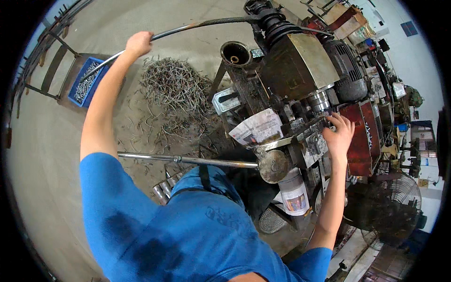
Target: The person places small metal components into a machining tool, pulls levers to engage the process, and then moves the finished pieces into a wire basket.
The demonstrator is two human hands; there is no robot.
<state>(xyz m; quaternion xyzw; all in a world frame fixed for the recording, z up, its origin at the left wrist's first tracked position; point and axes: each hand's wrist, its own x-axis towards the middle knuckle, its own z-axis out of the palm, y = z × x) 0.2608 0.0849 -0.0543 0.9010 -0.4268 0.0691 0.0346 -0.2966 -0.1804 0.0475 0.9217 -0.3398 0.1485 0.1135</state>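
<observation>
My left hand (140, 43) is wrapped round a long metal lever (197, 24), which runs from the top of an oily machine (300, 66) out to the left. On the right, my right hand (339, 132) is at the machine's bed, just below a shiny round spindle nose (319, 100). Its thumb and fingertips come together there; whatever lies between them is too small or hidden to make out. A second metal bar (216, 162) with a round end plate (274, 166) crosses in front of my body.
A heap of metal shavings (176, 87) covers the floor left of the machine. A blue bin (81, 96) of small metal parts rests on a cart at far left. A red tray (359, 141) sits beside my right hand, with a fan (399, 197) beyond it.
</observation>
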